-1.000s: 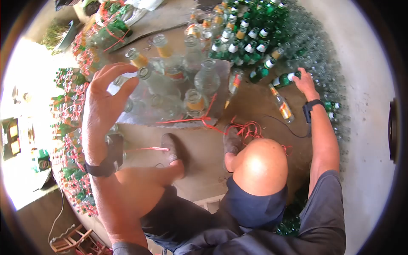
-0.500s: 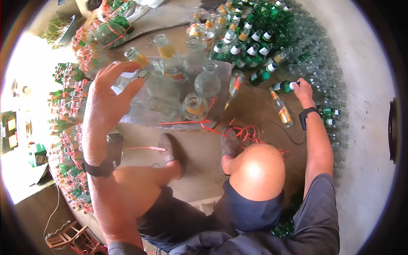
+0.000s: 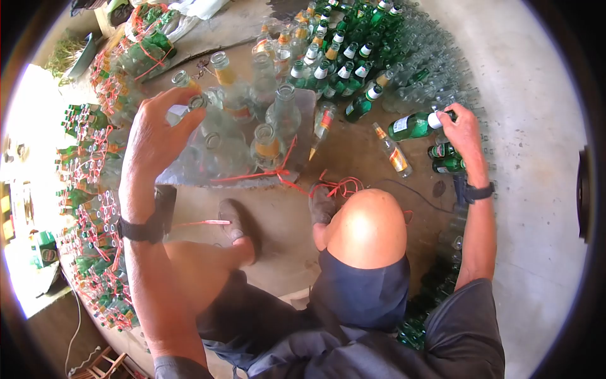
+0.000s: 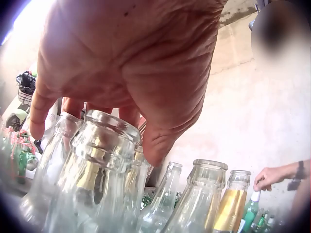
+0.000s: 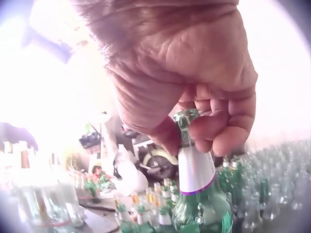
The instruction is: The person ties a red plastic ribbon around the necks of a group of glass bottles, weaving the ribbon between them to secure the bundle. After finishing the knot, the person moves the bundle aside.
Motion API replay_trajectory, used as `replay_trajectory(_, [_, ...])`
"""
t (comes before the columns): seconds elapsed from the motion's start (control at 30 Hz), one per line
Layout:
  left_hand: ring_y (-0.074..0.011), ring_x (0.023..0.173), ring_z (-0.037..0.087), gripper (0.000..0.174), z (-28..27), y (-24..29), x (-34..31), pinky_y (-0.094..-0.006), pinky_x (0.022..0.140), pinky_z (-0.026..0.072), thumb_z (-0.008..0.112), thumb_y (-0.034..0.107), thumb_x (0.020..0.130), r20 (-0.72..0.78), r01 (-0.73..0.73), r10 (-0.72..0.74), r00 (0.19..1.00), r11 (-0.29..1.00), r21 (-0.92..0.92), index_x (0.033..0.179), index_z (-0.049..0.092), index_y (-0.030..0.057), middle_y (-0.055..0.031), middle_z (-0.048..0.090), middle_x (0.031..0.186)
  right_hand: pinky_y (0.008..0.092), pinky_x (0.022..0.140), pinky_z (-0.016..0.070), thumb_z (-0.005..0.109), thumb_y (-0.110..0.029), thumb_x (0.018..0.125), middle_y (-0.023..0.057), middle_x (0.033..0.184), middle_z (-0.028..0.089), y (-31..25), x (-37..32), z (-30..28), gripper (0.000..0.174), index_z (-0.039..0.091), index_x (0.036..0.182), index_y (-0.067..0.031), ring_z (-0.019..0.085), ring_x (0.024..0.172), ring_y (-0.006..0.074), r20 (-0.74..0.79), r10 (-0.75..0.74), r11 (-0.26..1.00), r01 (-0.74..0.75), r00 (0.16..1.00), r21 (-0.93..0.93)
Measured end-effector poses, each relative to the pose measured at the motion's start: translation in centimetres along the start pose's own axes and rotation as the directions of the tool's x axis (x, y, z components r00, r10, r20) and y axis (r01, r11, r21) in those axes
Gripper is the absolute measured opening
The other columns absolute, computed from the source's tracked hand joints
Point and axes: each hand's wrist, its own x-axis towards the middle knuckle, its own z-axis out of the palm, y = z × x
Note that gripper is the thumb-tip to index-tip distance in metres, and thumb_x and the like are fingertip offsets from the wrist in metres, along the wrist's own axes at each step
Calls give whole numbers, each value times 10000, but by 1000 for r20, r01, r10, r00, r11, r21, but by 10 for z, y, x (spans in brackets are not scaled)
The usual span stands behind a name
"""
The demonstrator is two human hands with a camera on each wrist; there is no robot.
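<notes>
My right hand [image 3: 463,129] pinches a green bottle [image 3: 410,127] at the white-wrapped neck, thumb on one side and fingers on the other. In the right wrist view the open mouth of this green bottle [image 5: 201,208] shows between the fingertips. Over a cluster of clear bottles, my left hand [image 3: 158,129] arches with thumb and fingers spread in a wide C. One clear bottle's mouth [image 3: 197,102] lies between thumb and fingers in the head view. In the left wrist view, a clear bottle neck [image 4: 104,136] stands in front of the fingers, with the thumb tip apart from it.
A labelled clear bottle [image 3: 394,153] lies on the floor, and another bottle [image 3: 324,123] is near the board [image 3: 306,104] under the cluster. Red twine [image 3: 344,187] tangles by the right shoe. Green bottles [image 3: 341,69] crowd the back, beside rows of clear bottles [image 3: 429,69] along the wall.
The green bottle in my right hand has come up off the floor and looks larger. My left hand has shifted closer around a clear bottle's mouth. The whole view has swung slightly.
</notes>
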Motion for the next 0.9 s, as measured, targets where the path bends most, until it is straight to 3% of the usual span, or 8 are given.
replay_trajectory(0.03, [-298, 1166, 705, 412, 0, -1, 2, -413, 1052, 511, 792, 237, 909, 35, 4, -4, 999, 1000, 1, 1283, 760, 69, -145, 780, 1209, 446, 699, 538, 807, -321, 889, 211, 837, 732, -8, 0, -16, 318, 748, 1020, -37, 708, 748, 352, -3, -7, 1000, 7, 1000, 0])
replay_trajectory(0.17, [-308, 1106, 739, 439, -2, -1, 1, -417, 983, 549, 794, 260, 920, 49, 31, -32, 998, 999, 15, 1298, 754, 42, -180, 778, 1188, 284, 645, 461, 777, -212, 952, 43, 754, 666, -74, -4, -86, 223, 733, 1013, -1, 559, 718, 91, -138, -215, 942, 243, 967, 233])
replay_trajectory(0.43, [-324, 867, 756, 440, 9, -4, 2, -431, 834, 584, 788, 310, 887, -37, 17, -15, 999, 999, 31, 1259, 776, 75, -176, 792, 1105, 228, 594, 378, 727, -192, 1011, -22, 878, 683, -182, -12, -175, 205, 789, 1122, -30, 492, 723, 32, -274, -168, 847, 281, 947, 451])
replay_trajectory(0.57, [-358, 893, 756, 402, 8, 2, 2, -450, 846, 588, 779, 314, 879, -55, 31, -27, 998, 996, 82, 1218, 792, 100, -173, 792, 1073, 205, 550, 318, 740, -225, 999, -54, 860, 676, -235, 0, -169, 237, 807, 1160, -64, 446, 626, 13, -431, -324, 650, 530, 842, 545])
replay_trajectory(0.63, [-378, 1110, 658, 356, 7, 5, 1, -470, 981, 549, 756, 363, 876, 10, 131, -131, 991, 991, 26, 1182, 812, 189, -84, 788, 1070, 215, 541, 326, 745, -238, 995, -64, 834, 669, -264, -2, -161, 226, 816, 1111, -57, 425, 587, 14, -372, -345, 650, 505, 862, 567])
replay_trajectory(0.7, [-378, 1108, 658, 367, 7, 5, 0, -477, 975, 558, 750, 374, 875, 3, 132, -132, 991, 990, 40, 1193, 807, 200, -84, 786, 1062, 225, 561, 386, 751, -223, 992, -57, 795, 664, -283, -3, -154, 208, 797, 1025, -23, 475, 621, 8, -316, -370, 644, 486, 874, 591])
replay_trajectory(0.77, [-380, 1104, 658, 383, 1, 11, -2, -485, 978, 564, 742, 382, 875, 31, 150, -152, 988, 988, 45, 1209, 800, 203, -83, 787, 1057, 191, 543, 310, 738, -201, 1020, -38, 891, 672, -286, 6, -134, 224, 778, 1151, -24, 443, 653, -10, -191, -341, 728, 387, 921, 566])
replay_trajectory(0.9, [-393, 1121, 658, 401, -4, 16, -3, -498, 980, 568, 747, 392, 880, 50, 158, -161, 986, 986, 58, 1233, 789, 206, -87, 792, 1077, 188, 596, 346, 744, -187, 1016, -75, 809, 627, -323, -2, -105, 175, 737, 1046, -14, 473, 703, -15, -210, -533, 605, 543, 820, 583])
